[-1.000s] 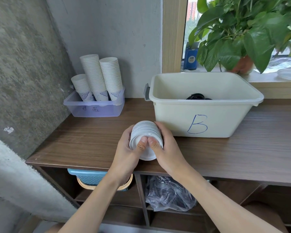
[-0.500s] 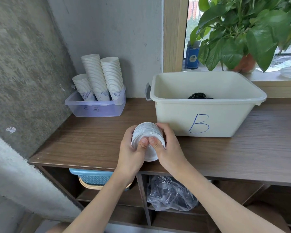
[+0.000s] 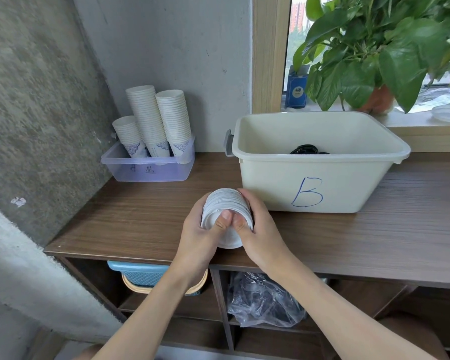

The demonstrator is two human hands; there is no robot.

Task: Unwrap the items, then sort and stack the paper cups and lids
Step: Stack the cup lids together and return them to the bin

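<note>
A stack of white lids (image 3: 225, 203) lies on its side above the wooden counter (image 3: 146, 219), held between both hands. My left hand (image 3: 200, 237) grips its left side and my right hand (image 3: 260, 229) grips its right side, with both thumbs pressed on the near lid face. Three stacks of white paper cups (image 3: 156, 123) stand in a clear plastic tray (image 3: 151, 170) at the back left. A cream tub marked "B" (image 3: 317, 183) sits just right of my hands, with black lids (image 3: 307, 149) inside.
A potted green plant (image 3: 379, 53) and a blue box (image 3: 296, 89) stand on the window sill behind the tub. Under the counter are a blue basket (image 3: 140, 274) and a crumpled clear plastic bag (image 3: 263, 300). A rough concrete wall closes the left side.
Both hands keep holding the lid stack in nearly the same spot; only the view has shifted slightly.
</note>
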